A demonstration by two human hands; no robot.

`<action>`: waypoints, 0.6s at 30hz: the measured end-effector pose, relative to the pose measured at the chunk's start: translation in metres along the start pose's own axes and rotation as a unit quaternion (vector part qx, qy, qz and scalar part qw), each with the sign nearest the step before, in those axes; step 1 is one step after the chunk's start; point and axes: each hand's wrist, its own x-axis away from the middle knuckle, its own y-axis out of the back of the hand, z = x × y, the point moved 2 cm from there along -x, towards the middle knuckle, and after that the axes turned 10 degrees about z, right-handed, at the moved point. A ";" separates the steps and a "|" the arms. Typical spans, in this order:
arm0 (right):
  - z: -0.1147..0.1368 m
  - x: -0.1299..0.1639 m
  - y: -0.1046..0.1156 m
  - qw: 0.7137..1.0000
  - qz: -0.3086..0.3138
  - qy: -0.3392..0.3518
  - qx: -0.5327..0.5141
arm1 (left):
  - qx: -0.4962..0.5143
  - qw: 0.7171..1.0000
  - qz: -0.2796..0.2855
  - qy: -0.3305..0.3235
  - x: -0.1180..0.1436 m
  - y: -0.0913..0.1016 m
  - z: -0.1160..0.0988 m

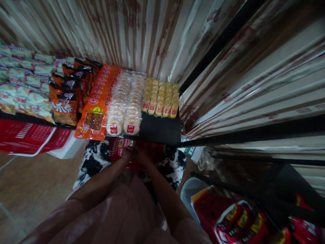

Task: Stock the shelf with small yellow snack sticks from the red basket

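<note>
Down below the shelf edge, the left hand (127, 153) and the right hand (140, 154) are brought together, touching, inside a red basket (119, 145) of packets; whether anything is gripped cannot be told, since the fingers are blurred and partly hidden. Just above the hands a black shelf (159, 130) is seen, where clear packs of round rice crackers (126, 101) are laid directly ahead. An orange snack packet (92, 118) is set up and left of the left hand, and small yellow packets (161, 98) up and right of the right hand.
</note>
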 end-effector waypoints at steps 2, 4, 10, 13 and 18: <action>-0.001 0.004 0.005 1.000 -0.018 -0.017 -0.005 | 0.005 1.000 -0.014 0.013 0.003 0.004 0.002; -0.001 0.009 0.011 0.998 -0.044 -0.038 -0.001 | 0.013 1.000 -0.022 0.017 0.007 0.009 0.004; 0.000 0.024 0.022 0.994 -0.088 -0.055 0.027 | 0.051 0.999 0.008 0.004 0.018 0.018 0.001; 0.003 0.030 0.020 0.995 -0.089 -0.037 0.035 | 0.071 0.997 0.031 0.002 0.023 0.019 0.000; 0.010 0.042 0.020 0.995 -0.094 0.002 0.045 | 0.099 0.993 0.061 0.016 0.032 0.019 -0.002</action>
